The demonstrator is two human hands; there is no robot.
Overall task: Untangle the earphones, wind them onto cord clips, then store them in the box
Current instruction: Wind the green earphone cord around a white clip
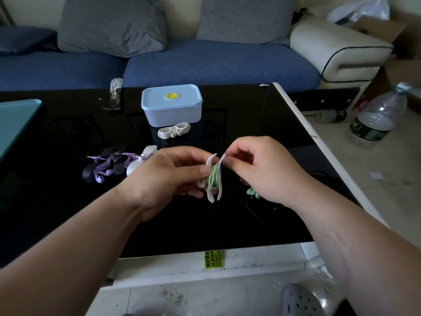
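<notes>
Winding green cord onto a white clip

Facing a blue sofa (205,65) across a black glass table (68,224) that serves as the work surface. Leaving the pale blue box (172,106) at the far side, lidded and well apart from both hands, probably parked there until storing comes round. Holding both hands above the middle of the table, likely for a clear look at fine work. Curling the left hand (164,179) round the lower half of a white cord clip (211,195), thumb on the near side, bracing it upright. Pinching with the right hand (262,172), thumb and forefinger closed on the upper tip of one flap, seemingly prising it from the other to open a gap; cannot tell whether a strand is nipped there too. Leaving a tangle of purple earphones (107,166) among black clips (88,173) on the table to the left, untouched, apparently waiting for a turn. Having a spare white clip (173,131) just in front of the box, within easy reach. Bunching the green cord (213,176) between the flaps in several turns, so judged well into the winding. Dangling the green earbuds (251,192) below the right hand, not yet tucked in.
</notes>
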